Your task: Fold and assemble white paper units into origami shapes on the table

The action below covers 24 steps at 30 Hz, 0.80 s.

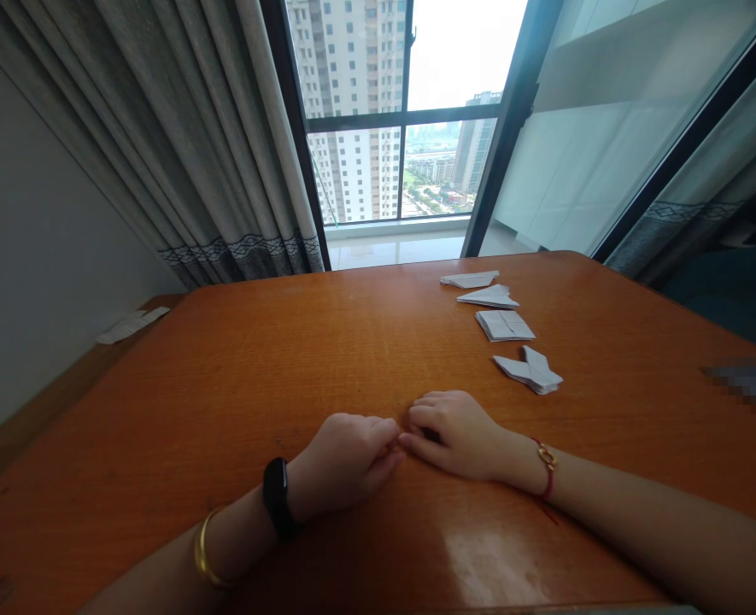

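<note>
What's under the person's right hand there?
Brown tabletop shows around the right hand. Whatever lies directly beneath its palm and curled fingers is covered, so I can't tell.

Left hand (348, 461) and right hand (458, 434), loosely curled, touching or nearly so, on the table (288, 359). Beyond the right hand, four folded papers (504, 325) form a row. Worn: black band (277, 497), gold bangle (203, 551), red bracelet (547, 465). Background: grey curtain (217, 128), window (403, 115).

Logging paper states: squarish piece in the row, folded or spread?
Folded: the squarish paper piece shows layered edges and a seam across its top.
</note>
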Tool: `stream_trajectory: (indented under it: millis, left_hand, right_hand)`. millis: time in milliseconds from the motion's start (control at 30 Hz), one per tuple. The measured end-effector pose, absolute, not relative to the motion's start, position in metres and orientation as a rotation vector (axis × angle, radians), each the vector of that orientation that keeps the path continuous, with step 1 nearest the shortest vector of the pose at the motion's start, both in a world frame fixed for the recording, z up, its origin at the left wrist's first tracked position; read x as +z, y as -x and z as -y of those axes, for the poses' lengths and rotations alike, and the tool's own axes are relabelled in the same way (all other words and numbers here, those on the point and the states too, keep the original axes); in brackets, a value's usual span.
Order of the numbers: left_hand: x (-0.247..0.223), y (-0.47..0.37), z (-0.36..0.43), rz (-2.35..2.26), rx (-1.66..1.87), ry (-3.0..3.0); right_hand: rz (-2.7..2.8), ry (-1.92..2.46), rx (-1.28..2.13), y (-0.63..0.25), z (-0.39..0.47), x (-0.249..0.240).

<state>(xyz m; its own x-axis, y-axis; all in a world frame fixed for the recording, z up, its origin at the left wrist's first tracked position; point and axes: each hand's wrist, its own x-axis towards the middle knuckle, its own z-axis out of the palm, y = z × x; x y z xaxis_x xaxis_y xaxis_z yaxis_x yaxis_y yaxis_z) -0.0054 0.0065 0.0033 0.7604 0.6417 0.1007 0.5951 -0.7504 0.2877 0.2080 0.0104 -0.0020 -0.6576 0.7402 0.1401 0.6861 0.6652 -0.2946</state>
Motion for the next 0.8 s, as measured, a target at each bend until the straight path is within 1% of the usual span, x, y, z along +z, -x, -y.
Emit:
stream_trajectory:
  millis: [800]
  left_hand:
    - [0.0049,0.0046,-0.0063,-0.981,0.266,-2.711]
  right_hand:
    - [2.642,1.168,0.316,-0.2077,-0.0101,-0.0013]
